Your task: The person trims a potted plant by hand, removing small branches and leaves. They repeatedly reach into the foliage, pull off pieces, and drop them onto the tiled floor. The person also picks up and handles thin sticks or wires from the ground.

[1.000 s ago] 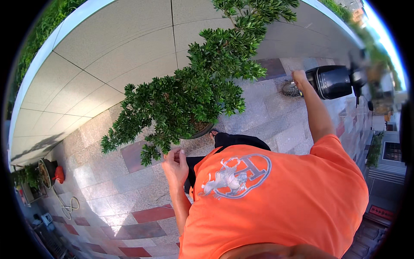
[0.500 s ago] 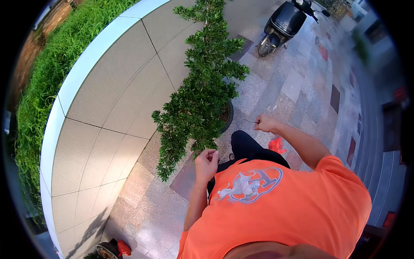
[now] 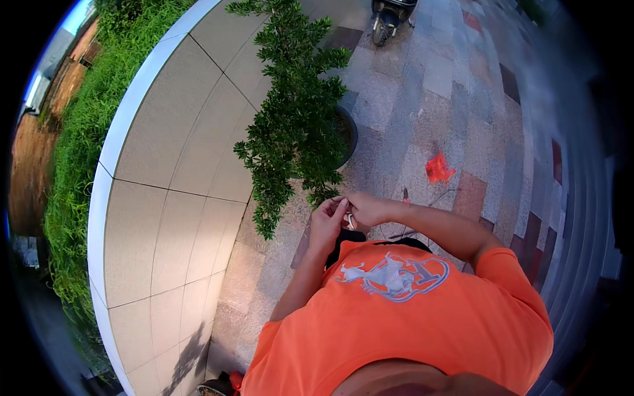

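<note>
My left hand (image 3: pixel 325 223) and my right hand (image 3: pixel 367 210) meet fingertip to fingertip just below the lowest branch of a potted shrub (image 3: pixel 290 125). Both are closed in a pinch. Between the left fingers, what is gripped is too small to make out. A small white looped thing (image 3: pixel 350 220) shows under my right fingers; its kind is unclear. Green leaves of the low branch (image 3: pixel 322 191) reach right up to the left fingertips. The dark round pot (image 3: pixel 352 140) stands beyond my hands, partly behind the foliage.
A curved tiled wall (image 3: pixel 185 171) runs along the left, with green plants (image 3: pixel 86 198) behind it. On the stone paving (image 3: pixel 422 125) lie a red plastic bag (image 3: pixel 438 169) and thin dark strands (image 3: pixel 442 195). A scooter (image 3: pixel 389 20) stands at the far end.
My right hand, earlier out to the right holding a thin wire-like piece, has come left to meet my left hand. The view has shifted, showing more paving on the right.
</note>
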`<state>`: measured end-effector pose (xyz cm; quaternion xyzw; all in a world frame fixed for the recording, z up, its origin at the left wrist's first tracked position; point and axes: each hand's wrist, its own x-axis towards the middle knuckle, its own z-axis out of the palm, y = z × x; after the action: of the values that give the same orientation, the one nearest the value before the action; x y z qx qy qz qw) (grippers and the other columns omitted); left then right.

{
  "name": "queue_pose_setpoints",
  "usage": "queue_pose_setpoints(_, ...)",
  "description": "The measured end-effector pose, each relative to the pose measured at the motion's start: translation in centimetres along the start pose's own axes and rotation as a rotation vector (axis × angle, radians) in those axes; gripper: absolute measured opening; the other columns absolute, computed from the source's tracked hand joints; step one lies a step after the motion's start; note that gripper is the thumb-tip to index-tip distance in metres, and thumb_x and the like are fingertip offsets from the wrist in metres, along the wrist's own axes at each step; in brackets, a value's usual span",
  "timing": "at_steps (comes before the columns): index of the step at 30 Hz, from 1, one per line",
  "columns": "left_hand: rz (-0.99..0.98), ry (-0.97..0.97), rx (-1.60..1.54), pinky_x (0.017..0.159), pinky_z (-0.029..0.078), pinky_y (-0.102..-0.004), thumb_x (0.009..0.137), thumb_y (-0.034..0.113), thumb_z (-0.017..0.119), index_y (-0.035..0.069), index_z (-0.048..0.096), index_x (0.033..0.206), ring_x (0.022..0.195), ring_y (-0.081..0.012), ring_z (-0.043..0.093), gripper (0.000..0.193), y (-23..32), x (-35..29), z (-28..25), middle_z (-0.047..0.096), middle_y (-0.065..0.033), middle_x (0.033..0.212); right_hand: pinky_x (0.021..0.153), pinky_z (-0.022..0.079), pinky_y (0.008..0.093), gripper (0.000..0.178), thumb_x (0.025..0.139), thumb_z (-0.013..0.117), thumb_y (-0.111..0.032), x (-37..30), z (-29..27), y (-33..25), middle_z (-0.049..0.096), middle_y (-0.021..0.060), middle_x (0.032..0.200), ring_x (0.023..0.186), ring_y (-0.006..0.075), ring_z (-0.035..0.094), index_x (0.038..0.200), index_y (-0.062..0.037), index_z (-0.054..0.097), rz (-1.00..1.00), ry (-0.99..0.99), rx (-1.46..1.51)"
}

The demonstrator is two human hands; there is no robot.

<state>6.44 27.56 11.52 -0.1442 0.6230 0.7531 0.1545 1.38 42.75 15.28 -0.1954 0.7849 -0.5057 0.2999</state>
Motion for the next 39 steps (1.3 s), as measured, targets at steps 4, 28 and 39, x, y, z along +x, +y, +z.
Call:
queue_pose_setpoints(4,-0.056,-0.072,-0.037,0.057,0.047,-0.0218,0.096,0.027,0.062,0.003,0.066,0.099,0.064,-0.0049,0.055,0.024,-3.3,-5.7,0.8,0.063,0.0006,0.080,0.063,0.049,0.0433,0.017,0.091,0.050,-0.010,-6.4,4.7,3.0,0.067,0.0179,0.080,0.075,0.0304,0.065,0.089,0.0055,0.058,0.055,0.033,-0.182)
queue_pose_setpoints(28,0.107,-0.275,0.167,0.057,0.047,-0.0235,0.093,0.017,0.063,-0.003,0.071,0.088,0.061,-0.0081,0.057,0.022,-9.2,-30.8,-0.9,0.067,-0.0049,0.077,0.044,0.049,0.0269,0.026,0.101,0.047,-0.018,-30.1,24.0,-1.3,0.067,0.0101,0.071,0.049,0.0153,0.062,0.095,0.0027,0.062,0.193,0.314,0.492)
queue_pose_setpoints(39,0.013,-0.216,0.125,0.056,0.049,-0.0231,0.091,0.019,0.068,-0.004,0.070,0.094,0.062,-0.0088,0.059,0.023,-12.4,-41.0,-8.5,0.069,-0.0066,0.081,0.052,0.048,0.0374,0.022,0.093,0.058,-0.016,-32.3,36.7,-4.4,0.065,0.0143,0.066,0.055,0.0233,0.064,0.081,0.0021,0.064,0.112,0.462,-0.073)
